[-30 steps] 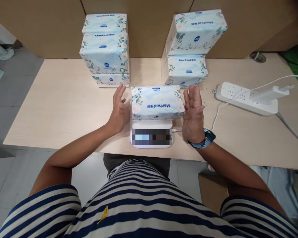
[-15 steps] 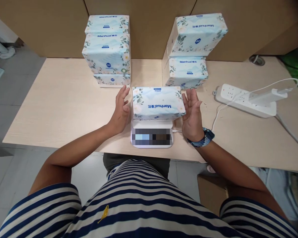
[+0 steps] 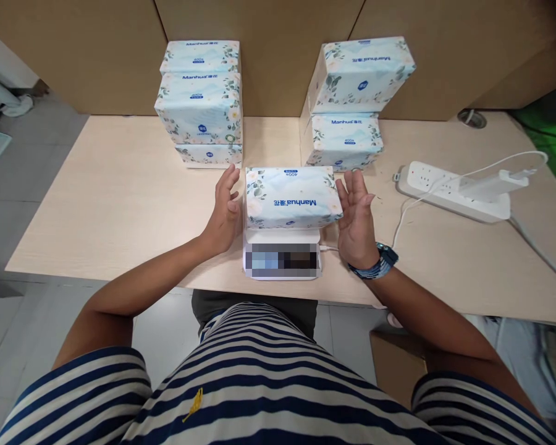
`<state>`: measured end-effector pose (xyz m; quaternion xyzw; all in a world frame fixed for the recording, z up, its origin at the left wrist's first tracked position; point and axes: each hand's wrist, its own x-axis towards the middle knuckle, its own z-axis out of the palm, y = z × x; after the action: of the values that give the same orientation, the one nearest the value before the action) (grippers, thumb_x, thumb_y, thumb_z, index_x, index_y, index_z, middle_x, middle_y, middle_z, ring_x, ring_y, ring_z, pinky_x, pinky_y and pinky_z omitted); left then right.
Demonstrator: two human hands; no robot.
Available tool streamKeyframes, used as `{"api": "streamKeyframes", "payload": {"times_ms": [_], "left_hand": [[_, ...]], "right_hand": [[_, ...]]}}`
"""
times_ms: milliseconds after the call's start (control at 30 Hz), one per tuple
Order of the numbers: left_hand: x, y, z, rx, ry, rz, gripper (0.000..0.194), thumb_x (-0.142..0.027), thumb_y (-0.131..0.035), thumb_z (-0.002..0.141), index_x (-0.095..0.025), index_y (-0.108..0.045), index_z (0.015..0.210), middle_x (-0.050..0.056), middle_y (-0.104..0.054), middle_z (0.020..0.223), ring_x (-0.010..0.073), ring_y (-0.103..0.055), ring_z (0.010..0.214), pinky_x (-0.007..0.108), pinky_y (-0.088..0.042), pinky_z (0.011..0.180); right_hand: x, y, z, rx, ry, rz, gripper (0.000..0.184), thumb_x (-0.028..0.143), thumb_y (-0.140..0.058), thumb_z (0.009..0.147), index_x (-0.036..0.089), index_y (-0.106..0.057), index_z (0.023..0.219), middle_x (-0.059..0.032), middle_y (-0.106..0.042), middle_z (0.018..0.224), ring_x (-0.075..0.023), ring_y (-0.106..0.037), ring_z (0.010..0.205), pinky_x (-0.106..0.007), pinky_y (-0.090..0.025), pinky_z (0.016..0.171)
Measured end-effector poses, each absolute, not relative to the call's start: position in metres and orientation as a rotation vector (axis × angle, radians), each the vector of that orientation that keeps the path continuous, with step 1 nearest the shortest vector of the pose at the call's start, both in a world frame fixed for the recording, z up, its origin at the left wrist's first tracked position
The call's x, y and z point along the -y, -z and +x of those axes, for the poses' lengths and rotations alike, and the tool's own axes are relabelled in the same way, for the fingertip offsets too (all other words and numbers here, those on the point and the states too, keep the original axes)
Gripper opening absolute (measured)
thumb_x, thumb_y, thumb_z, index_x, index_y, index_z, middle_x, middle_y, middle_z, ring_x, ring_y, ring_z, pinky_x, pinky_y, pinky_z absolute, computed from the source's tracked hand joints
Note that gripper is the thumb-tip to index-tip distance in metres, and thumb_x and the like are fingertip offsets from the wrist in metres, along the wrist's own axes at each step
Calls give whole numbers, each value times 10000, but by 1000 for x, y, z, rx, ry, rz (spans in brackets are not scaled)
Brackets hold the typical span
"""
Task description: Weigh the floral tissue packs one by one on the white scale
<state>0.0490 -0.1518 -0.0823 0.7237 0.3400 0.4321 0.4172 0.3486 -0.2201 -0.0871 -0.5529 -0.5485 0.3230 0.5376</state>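
A pack of tissues [image 3: 293, 194], pale blue with flowers, lies on a white scale [image 3: 282, 236] near the table's front edge. The scale's display is blurred out. On the pack's left side, a small gap apart, my left hand [image 3: 225, 216] is held with fingers stretched and nothing in them. My right hand [image 3: 356, 219], with a patterned band at the wrist, is open at the pack's right end; its fingers are very near the pack, and I cannot tell if they touch it.
One stack of tissue packs [image 3: 199, 108] stands at the back left, another stack [image 3: 361, 80] at the back right. To the right lies a white power strip [image 3: 454, 191] with a plug and cables. Brown panels [image 3: 269, 55] rise behind the table [image 3: 106, 204].
The whole view has shifted slightly, so things sit a little lower in the picture. Both hands stay open beside the pack of tissues on the scale.
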Motion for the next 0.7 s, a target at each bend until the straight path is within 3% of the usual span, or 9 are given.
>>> {"api": "streamKeyframes", "payload": {"times_ms": [200, 367, 500, 600, 700], "left_hand": [[153, 78, 48, -825, -1059, 1827, 883, -946, -247, 949, -466, -278, 1689, 29, -101, 1880, 377, -161, 1753, 623, -305, 1382], [154, 79, 46, -829, -1146, 1794, 861, -945, -246, 947, -493, -288, 1679, 14, -104, 1886, 388, -193, 1747, 631, -320, 1374], [153, 77, 51, -860, -1229, 1713, 919, -957, -186, 939, -479, -188, 1724, 18, -44, 1907, 382, -68, 1775, 676, -224, 1404], [135, 64, 48, -881, -1315, 1748, 939, -963, -178, 938, -487, -126, 1746, -51, 49, 1909, 355, 46, 1780, 646, -138, 1442], [113, 36, 6, -914, -1683, 1706, 780, -903, -75, 992, -590, -201, 1695, -236, 1, 1877, 288, 139, 1768, 606, -47, 1463]], "right_hand": [[221, 81, 343, 1198, -909, -1345, 904, 877, -101, 997, 426, -139, 1780, 39, -188, 1885, -249, -199, 1755, -554, -308, 1420], [230, 80, 343, 1152, -816, -1424, 819, 814, -135, 1045, 444, -137, 1776, 85, -112, 1891, -203, -74, 1769, -569, -120, 1462], [231, 90, 345, 1202, -714, -1464, 750, 737, -179, 1091, 454, -61, 1776, 88, -25, 1898, -177, 7, 1766, -585, -53, 1458], [217, 97, 352, 1180, -689, -1459, 760, 734, -190, 1089, 441, -53, 1776, 53, -29, 1901, -191, -23, 1763, -616, -115, 1444], [202, 92, 376, 1026, -563, -1401, 823, 787, -150, 1045, 414, -144, 1778, 31, -111, 1894, -249, -85, 1761, -691, -169, 1422]]}}
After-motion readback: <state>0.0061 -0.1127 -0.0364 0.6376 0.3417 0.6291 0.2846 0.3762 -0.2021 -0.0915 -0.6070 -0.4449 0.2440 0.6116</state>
